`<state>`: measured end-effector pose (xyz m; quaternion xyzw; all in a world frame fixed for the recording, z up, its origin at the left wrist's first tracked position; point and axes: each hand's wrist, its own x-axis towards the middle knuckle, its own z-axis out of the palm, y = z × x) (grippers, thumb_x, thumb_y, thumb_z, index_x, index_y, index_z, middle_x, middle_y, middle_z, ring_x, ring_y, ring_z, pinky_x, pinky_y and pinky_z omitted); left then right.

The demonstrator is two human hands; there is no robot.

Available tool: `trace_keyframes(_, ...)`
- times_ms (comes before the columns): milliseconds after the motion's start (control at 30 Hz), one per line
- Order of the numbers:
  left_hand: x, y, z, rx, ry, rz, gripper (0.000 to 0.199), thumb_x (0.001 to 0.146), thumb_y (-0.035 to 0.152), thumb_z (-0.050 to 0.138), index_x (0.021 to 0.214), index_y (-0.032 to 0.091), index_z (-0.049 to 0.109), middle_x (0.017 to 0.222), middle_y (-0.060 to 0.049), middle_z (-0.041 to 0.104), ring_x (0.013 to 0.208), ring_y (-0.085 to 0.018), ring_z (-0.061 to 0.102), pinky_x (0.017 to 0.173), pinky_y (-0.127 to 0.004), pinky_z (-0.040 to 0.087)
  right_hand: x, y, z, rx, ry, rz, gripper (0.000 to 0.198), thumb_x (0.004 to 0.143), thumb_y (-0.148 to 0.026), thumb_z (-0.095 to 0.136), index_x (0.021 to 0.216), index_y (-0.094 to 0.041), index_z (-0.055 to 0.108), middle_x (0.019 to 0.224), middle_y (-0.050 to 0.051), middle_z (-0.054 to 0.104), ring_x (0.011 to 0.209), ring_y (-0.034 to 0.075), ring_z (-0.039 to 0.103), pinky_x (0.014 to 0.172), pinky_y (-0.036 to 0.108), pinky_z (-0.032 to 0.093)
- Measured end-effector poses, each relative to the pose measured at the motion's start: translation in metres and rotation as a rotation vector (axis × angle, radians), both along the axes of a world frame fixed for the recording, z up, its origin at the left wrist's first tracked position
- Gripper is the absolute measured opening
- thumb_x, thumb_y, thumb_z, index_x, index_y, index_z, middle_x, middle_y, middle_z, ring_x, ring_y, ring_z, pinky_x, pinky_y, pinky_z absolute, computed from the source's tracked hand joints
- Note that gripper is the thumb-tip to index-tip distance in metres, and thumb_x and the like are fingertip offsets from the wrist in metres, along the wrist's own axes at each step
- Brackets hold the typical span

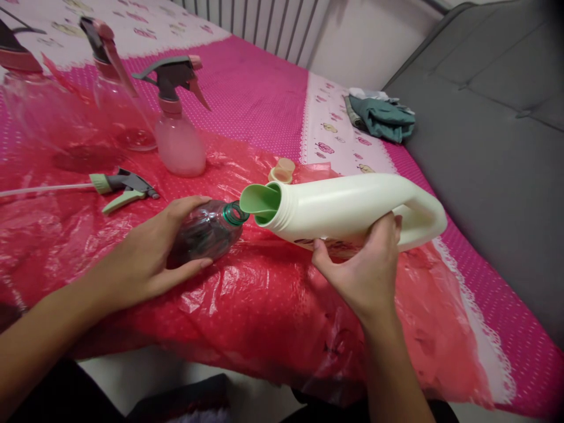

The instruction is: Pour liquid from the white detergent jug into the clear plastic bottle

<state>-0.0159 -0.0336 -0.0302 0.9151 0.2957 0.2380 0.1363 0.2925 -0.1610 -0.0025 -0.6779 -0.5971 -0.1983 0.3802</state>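
My left hand is wrapped round a clear plastic bottle with a green ring at its open neck, tilted toward the right. In my right hand is a large cream jug with a loop handle, tipped nearly level. Its green pouring spout is right at the mouth of the clear bottle. I cannot make out any liquid flowing between them. Left of my left hand lies a grey and green spray trigger with its thin tube. A yellowish cap rests just behind the spout.
A small spray bottle with pinkish liquid stands upright at the back left, beside two larger clear spray bottles. Red plastic sheeting covers the bed's front. Folded clothes lie near the grey headboard.
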Motion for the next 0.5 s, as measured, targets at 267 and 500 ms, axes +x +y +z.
trace_keyframes(267, -0.0019, 0.0016, -0.0017, 0.018, -0.006, -0.012, 0.075, 0.100, 0.055, 0.057, 0.162, 0.024, 0.027, 0.146, -0.013, 0.062, 0.118, -0.029, 0.070, 0.109, -0.042, 0.053, 0.0029, -0.0007, 0.0016, -0.002, 0.017, 0.011, 0.057, 0.082, -0.041, 0.066, 0.129, -0.018, 0.044, 0.127, 0.021, 0.054, 0.131, 0.045, 0.049, 0.119, 0.078, 0.026)
trace_keyframes(500, -0.0024, 0.0023, -0.0046, 0.011, -0.014, -0.006, 0.076, 0.101, 0.055, 0.057, 0.163, 0.022, 0.028, 0.144, -0.012, 0.063, 0.117, -0.028, 0.070, 0.105, -0.039, 0.053, 0.0035, 0.0004, -0.0056, -0.007, -0.051, -0.027, 0.070, 0.081, -0.049, 0.067, 0.135, -0.014, 0.041, 0.128, 0.022, 0.053, 0.136, 0.046, 0.046, 0.125, 0.076, 0.015)
